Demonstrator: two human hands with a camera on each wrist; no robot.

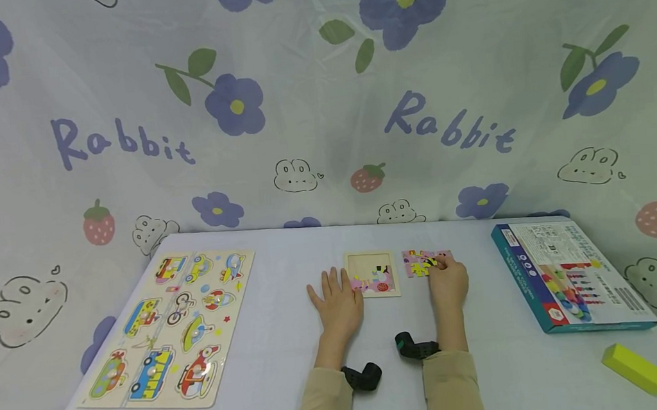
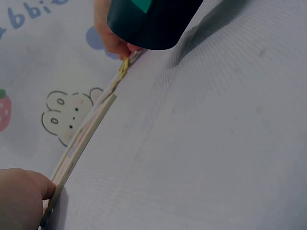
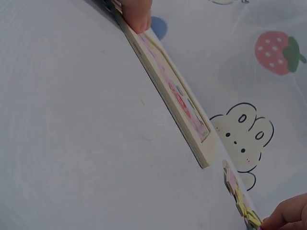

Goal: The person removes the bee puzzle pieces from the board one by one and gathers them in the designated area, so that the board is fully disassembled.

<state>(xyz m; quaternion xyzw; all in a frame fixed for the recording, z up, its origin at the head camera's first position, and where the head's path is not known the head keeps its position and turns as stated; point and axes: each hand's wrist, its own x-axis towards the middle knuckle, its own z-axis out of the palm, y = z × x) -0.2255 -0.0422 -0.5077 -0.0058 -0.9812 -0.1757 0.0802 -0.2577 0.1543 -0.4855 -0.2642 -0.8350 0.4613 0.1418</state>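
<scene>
A wooden jigsaw tray [image 1: 369, 253] lies mid-table, its lower part filled with pink printed pieces and its upper part bare wood. My left hand [image 1: 339, 304] lies with spread fingers at the tray's left side, and its thumb touches the tray's edge in the left wrist view. To the right of the tray is a cluster of loose jigsaw pieces [image 1: 417, 264], pink and yellow. The fingertips of my right hand [image 1: 449, 284] pinch a jigsaw piece at the right end of this cluster. In the right wrist view that hand [image 3: 290, 213] shows at the lower right; its fingers hide part of the piece.
At the left lies a wooden vehicle puzzle board [image 1: 204, 395]. A boxed set [image 1: 602, 293] lies at the right, with a yellow block [image 1: 635, 369] in front of it. A printed curtain [image 1: 320, 102] hangs behind the table. Black wrist cameras [image 1: 363, 377] sit at both sleeves.
</scene>
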